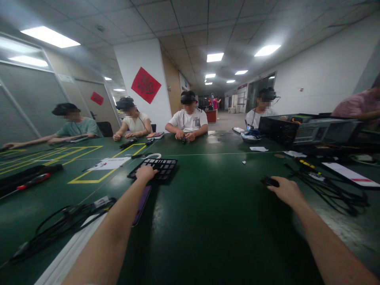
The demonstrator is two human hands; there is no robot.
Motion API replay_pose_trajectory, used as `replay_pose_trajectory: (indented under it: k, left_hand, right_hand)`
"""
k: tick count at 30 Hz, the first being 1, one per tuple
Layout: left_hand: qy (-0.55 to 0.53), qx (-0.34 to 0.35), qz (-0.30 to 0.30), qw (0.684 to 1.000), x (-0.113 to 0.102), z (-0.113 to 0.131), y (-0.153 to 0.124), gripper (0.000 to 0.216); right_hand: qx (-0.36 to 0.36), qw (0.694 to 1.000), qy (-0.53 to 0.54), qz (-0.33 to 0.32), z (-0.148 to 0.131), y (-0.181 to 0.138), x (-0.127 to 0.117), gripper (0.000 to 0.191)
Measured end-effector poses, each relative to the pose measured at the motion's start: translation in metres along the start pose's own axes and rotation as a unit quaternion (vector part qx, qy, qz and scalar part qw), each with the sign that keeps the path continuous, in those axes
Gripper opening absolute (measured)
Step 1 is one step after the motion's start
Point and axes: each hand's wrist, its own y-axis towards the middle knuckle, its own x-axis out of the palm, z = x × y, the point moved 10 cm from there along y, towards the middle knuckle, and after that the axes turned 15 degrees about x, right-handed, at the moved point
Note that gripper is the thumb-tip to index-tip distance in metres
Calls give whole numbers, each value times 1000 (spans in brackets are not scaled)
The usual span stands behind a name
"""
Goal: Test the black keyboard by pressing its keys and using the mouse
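My left hand (145, 173) reaches forward and rests on the near edge of a black compartment tray (157, 168) on the green table (208, 221); its fingers are curled over the tray's edge. My right hand (285, 190) is stretched out to the right, fingers closed around a small black object (269, 181) that I cannot name. A dark phone-like slab (141, 205) lies under my left forearm.
Several people sit along the far edge of the table. Black cables (329, 190) and an open black machine case (308, 132) lie at the right. More cables (65, 221) and a red-handled tool (32, 181) at the left, by yellow tape lines (89, 181) and a paper (111, 162).
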Motion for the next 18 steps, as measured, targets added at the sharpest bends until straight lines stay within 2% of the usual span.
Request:
replay_pose_trajectory:
  k: [2,5,8,10,13,16,18]
  left_hand:
    - [-37,47,13,998,0,35,-6,31]
    - [-120,146,17,982,9,110,-29,35]
    - [-201,240,10,950,24,187,-71,30]
    - [-274,306,14,912,31,228,-102,31]
    - [-346,343,27,873,38,255,-133,34]
    - [-360,349,9,865,50,257,-141,36]
    - [-364,355,-14,861,56,254,-142,37]
  right_hand:
    - [-66,993,89,-30,-36,-17,-2,54]
    - [-132,967,194,-100,-83,-49,-2,51]
    - [-186,937,258,-145,-114,-81,-2,48]
    - [-219,900,315,-207,-127,-98,4,41]
    - [-222,843,402,-280,-132,-109,17,27]
    - [-178,801,482,-306,-128,-101,33,26]
    - [-164,787,498,-326,-131,-98,43,26]
